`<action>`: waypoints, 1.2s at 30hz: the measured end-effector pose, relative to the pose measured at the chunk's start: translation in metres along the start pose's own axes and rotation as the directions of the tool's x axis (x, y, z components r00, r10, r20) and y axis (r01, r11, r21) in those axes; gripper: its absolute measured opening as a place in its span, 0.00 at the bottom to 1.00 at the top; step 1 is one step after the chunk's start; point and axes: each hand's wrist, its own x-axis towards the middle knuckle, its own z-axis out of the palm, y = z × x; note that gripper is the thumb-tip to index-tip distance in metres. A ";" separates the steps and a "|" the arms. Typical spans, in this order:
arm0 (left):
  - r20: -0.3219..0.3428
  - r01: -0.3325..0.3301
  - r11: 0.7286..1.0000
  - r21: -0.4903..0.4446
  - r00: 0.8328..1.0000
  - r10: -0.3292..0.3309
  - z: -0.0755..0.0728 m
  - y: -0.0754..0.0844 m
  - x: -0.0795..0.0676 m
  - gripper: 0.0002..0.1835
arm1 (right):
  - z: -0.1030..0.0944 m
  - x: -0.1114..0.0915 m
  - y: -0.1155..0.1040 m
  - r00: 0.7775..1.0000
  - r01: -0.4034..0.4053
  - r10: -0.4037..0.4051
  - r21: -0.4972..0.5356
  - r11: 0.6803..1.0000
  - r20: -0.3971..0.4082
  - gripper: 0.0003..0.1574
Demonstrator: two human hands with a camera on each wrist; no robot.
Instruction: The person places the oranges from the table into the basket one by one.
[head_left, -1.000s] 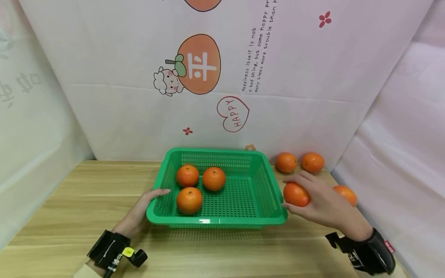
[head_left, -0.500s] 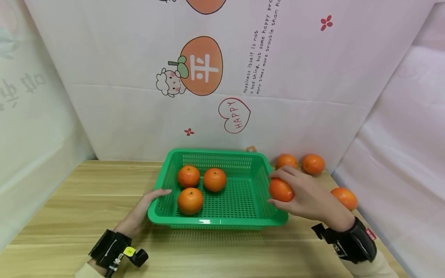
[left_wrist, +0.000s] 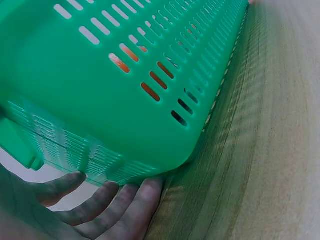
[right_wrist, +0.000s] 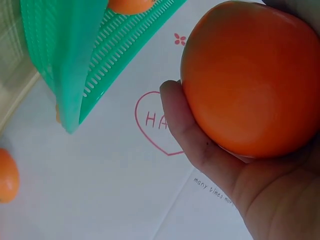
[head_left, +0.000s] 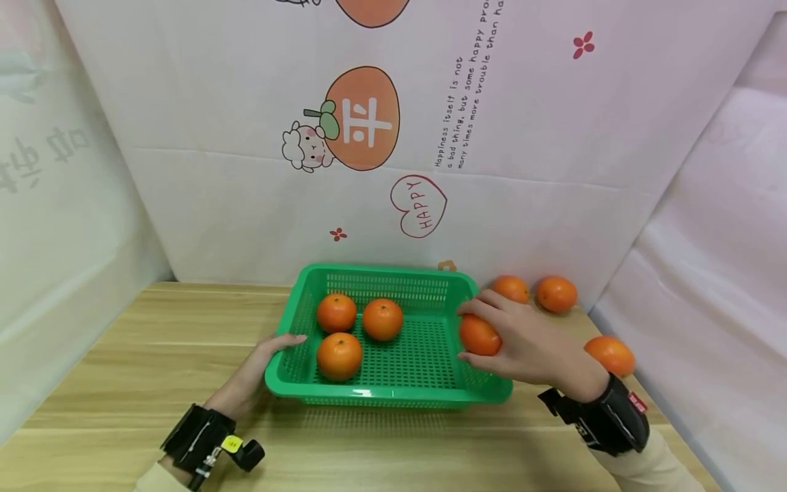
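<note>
A green plastic basket (head_left: 406,391) stands on the wooden table. Inside it, at the left, sit three oranges (head_left: 339,356). My left hand (head_left: 249,372) grips the basket's left side; its thumb lies over the rim, and in the left wrist view its fingers (left_wrist: 107,200) press the outer wall. Over the basket's right end, my right hand (head_left: 522,342) holds another orange (head_left: 479,335) between thumb and fingers. That orange (right_wrist: 252,80) fills much of the right wrist view, above the rim. The hand partly hides the basket's right edge.
To the right of the basket, one orange (head_left: 510,289) and a second orange (head_left: 557,294) lie near the back cloth (head_left: 258,205). A further orange (head_left: 610,355) lies by the table's right edge, beyond my right wrist. Cloth also hangs along both sides.
My right hand has carried its orange leftward, from beside the basket to over its right end. The left hand has kept its hold on the basket's side. The view has shifted slightly.
</note>
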 end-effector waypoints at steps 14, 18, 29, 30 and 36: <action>-0.023 0.028 1.000 0.004 0.999 -0.028 0.000 0.000 -0.001 0.47 | -0.003 0.021 -0.004 0.999 -0.002 0.000 0.056 0.998 0.038 0.34; -0.013 0.025 1.000 -0.005 1.000 -0.025 0.001 0.001 -0.001 0.47 | -0.002 0.024 -0.004 0.999 -0.007 0.003 0.085 0.996 0.048 0.34; -0.002 0.018 1.000 -0.007 1.000 -0.018 0.000 0.000 0.001 0.46 | 0.006 0.038 -0.007 0.996 -0.001 -0.010 0.121 0.993 0.084 0.35; -0.001 0.017 1.000 -0.008 1.000 -0.017 0.000 -0.001 0.001 0.46 | 0.007 0.040 -0.008 0.996 0.004 -0.015 0.125 0.992 0.088 0.35; -0.004 0.016 1.000 -0.009 1.000 -0.016 -0.001 -0.001 0.001 0.46 | 0.015 0.051 -0.010 0.989 0.016 -0.038 0.153 0.988 0.140 0.34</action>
